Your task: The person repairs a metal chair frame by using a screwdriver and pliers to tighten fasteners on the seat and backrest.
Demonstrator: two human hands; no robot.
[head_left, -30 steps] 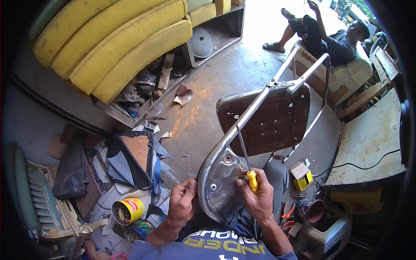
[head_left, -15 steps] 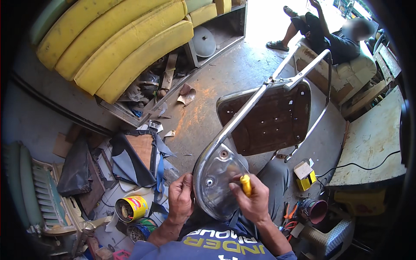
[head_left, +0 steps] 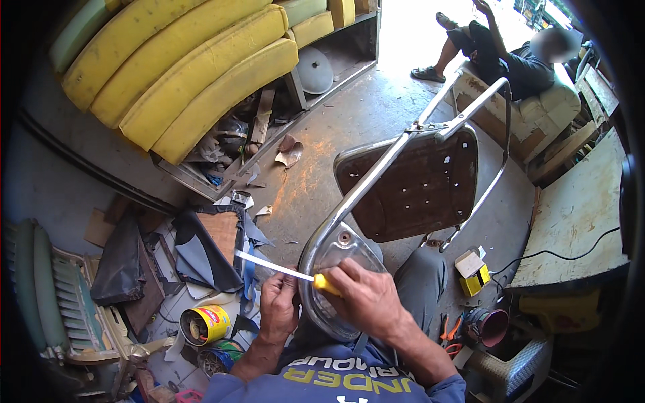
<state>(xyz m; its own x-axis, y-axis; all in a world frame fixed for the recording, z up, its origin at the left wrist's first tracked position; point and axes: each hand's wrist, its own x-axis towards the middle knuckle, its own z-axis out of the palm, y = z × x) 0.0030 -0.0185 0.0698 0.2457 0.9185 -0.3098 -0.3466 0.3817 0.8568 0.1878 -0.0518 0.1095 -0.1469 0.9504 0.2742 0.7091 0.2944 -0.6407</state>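
Note:
A metal folding chair frame point(head_left: 376, 175) stands tilted before me, its rounded metal back panel point(head_left: 349, 248) close to my lap. My left hand point(head_left: 277, 310) is closed on the left rim of that panel, thumb on top. In my right hand point(head_left: 368, 301) is a screwdriver point(head_left: 325, 284) with a yellow handle, held above the panel. Its long bright shaft points left and passes just over my left fingertips; I cannot tell whether they touch it. The brown seat underside point(head_left: 403, 185), dotted with holes, lies farther off within the frame.
Yellow foam pads point(head_left: 201, 74) are stacked at the far left. Scraps and a yellow can point(head_left: 213, 324) lie at the left. At the right are a small yellow box point(head_left: 475, 281), orange-handled pliers point(head_left: 450, 329) and a pale board point(head_left: 578, 215). Another person point(head_left: 497, 50) reclines at the back right.
My right hand has moved left across the panel and turned the screwdriver, so its shaft now points left past my left hand. My left hand keeps its place on the rim.

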